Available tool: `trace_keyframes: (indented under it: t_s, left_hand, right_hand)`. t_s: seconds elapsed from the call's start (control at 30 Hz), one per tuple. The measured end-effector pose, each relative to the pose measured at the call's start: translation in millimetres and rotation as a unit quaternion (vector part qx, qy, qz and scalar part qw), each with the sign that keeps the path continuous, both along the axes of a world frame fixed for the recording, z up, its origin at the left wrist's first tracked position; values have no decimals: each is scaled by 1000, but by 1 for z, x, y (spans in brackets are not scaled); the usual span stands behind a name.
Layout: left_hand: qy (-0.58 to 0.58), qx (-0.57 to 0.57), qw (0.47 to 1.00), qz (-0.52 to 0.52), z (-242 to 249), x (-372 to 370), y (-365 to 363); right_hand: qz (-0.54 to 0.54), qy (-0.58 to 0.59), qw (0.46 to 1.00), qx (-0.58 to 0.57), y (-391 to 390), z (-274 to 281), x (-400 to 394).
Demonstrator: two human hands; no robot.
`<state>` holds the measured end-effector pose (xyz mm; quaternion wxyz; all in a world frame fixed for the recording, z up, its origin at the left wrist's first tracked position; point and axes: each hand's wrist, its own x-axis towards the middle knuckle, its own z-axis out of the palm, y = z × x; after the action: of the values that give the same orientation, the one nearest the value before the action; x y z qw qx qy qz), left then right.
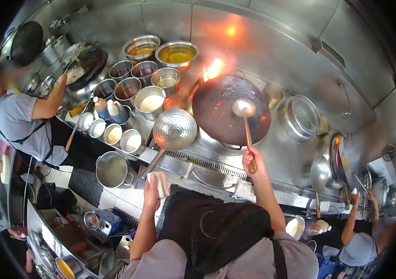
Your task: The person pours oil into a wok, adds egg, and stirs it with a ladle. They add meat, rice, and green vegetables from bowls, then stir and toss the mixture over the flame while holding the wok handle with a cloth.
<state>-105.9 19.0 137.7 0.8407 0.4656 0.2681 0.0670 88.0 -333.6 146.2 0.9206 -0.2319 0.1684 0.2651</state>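
My right hand (254, 161) is wrapped round the wooden handle of a metal ladle (244, 108), whose bowl is over the large dark wok (212, 116). Flames (213, 69) rise at the wok's upper left edge. In my left hand (151, 193) is a folded pale cloth (161, 184), held in front of the stove's near edge. Just above that hand lies a perforated strainer (175, 129), its handle pointing down toward the cloth.
Metal pots of sauces and liquids (151, 102) stand left of the wok, below two oil bowls (177, 53). A large pot (114, 169) is left of my left hand. Other people work at far left (26, 116) and lower right (360, 249).
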Motion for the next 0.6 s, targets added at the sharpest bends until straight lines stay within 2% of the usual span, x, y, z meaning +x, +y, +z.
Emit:
trace_keyframes:
  t_s: [0.07,0.13,0.17,0.27,0.33,0.43,0.5,0.6]
  left_hand:
    - [13,-12,1000,16,-8,-5,9]
    - [1,-18,1000,14,-16,-7,14]
    - [5,-20,1000,11,-18,-6,15]
    - [6,-19,1000,-1,-27,2,13]
    - [-15,-6,999,-45,-27,11,9]
    - [-4,-40,995,-89,-23,28,-4]
    - [25,-64,987,-144,-21,38,-10]
    - [59,-111,984,-129,-30,58,-28]
  right_hand:
    - [2,37,998,-56,6,34,-28]
    - [17,76,996,-49,20,76,-52]
    - [31,118,992,-43,25,88,-58]
    - [62,111,992,-14,30,101,-48]
    - [90,68,990,89,21,75,-17]
    - [61,98,987,112,21,36,12]
    - [-38,-25,995,-85,38,20,12]
    - [-47,-30,992,-115,39,12,-12]
